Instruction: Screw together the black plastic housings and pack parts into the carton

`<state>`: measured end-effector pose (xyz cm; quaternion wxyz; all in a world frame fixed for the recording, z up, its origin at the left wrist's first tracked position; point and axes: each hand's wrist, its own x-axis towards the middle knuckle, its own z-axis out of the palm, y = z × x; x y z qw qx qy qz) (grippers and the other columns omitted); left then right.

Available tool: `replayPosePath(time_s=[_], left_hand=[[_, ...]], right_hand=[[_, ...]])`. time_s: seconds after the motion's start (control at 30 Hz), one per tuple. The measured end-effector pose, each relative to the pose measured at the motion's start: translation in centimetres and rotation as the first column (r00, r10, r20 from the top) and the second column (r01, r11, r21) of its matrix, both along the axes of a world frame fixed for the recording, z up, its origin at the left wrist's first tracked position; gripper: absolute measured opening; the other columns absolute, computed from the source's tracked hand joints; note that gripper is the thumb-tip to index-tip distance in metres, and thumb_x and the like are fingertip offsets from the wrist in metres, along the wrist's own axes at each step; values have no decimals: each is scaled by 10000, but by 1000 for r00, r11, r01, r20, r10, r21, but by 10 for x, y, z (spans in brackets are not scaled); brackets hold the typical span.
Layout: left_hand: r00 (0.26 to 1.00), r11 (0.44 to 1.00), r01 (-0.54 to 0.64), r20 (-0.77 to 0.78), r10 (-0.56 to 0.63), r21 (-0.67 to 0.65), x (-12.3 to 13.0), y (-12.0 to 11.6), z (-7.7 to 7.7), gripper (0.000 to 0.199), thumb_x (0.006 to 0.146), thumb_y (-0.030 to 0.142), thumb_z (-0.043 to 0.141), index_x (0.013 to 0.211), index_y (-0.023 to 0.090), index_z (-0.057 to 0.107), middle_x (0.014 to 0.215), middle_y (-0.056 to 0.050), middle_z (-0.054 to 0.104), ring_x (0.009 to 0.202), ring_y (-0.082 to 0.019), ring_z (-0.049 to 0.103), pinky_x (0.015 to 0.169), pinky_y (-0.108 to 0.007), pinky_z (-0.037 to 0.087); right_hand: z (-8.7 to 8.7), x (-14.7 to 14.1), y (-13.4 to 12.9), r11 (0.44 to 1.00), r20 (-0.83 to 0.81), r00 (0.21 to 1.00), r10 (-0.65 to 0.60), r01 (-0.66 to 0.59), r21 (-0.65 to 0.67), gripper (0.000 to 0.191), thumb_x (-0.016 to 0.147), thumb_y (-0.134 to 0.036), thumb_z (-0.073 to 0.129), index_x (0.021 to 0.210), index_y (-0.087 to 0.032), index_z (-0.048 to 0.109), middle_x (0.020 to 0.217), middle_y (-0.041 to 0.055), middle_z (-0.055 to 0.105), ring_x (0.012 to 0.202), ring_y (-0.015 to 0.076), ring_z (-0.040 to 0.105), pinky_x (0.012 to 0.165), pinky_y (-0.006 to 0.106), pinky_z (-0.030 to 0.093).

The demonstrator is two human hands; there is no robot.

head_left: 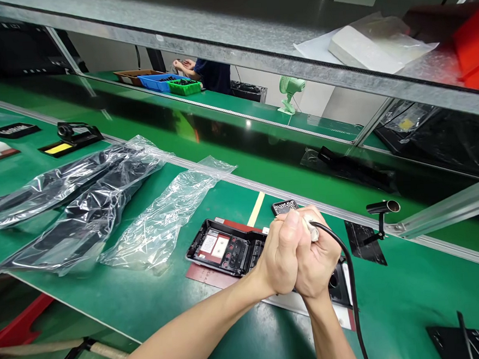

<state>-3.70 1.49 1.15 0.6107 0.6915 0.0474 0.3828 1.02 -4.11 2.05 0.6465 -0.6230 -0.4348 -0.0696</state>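
My left hand point(281, 253) and my right hand point(319, 256) are pressed together, fingers wrapped round a corded tool whose white-wrapped end point(312, 230) shows between them. From that end a black cable point(351, 281) curves down on the right. The rest of the tool is hidden by my hands, so its kind does not show. Below them lies a long black plastic housing point(244, 250), open side up, partly covered by my hands and forearms. It rests over a reddish-brown board point(213, 277). Just beyond my hands sits a small black tray point(284, 205) holding tiny metal pieces, apparently screws.
Clear plastic bags point(171, 206) lie to the left, some with dark parts point(98, 211). A holder with a metal tube point(383, 207) stands at right. A metal shelf point(230, 49) crosses overhead. Farther back are a green fan point(291, 91), coloured bins point(159, 82) and another person's hands point(185, 65).
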Motion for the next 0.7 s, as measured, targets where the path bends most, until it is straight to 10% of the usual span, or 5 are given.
replayPosePath(time_s=[0.4, 0.7], left_hand=[[984, 989, 146, 100, -144, -17, -5, 5, 18, 517, 1076, 484, 194, 710, 213, 438, 788, -44, 567, 755, -187, 534, 764, -344, 486], [963, 958, 269, -33, -267, 95, -12, 17, 22, 611, 1061, 611, 101, 654, 219, 337, 638, 8, 423, 597, -149, 389, 592, -324, 341]], right_hand=[[1, 0, -3, 1000, -7, 1000, 11, -11, -4, 210, 979, -265, 570, 894, -211, 755, 827, 21, 644, 802, 163, 587, 749, 332, 482], [11, -3, -7, 995, 4, 998, -68, 68, -69, 309, 1005, -386, 517, 1029, -236, 787, 1347, 92, 579, 1273, 262, 574, 1048, 462, 496]])
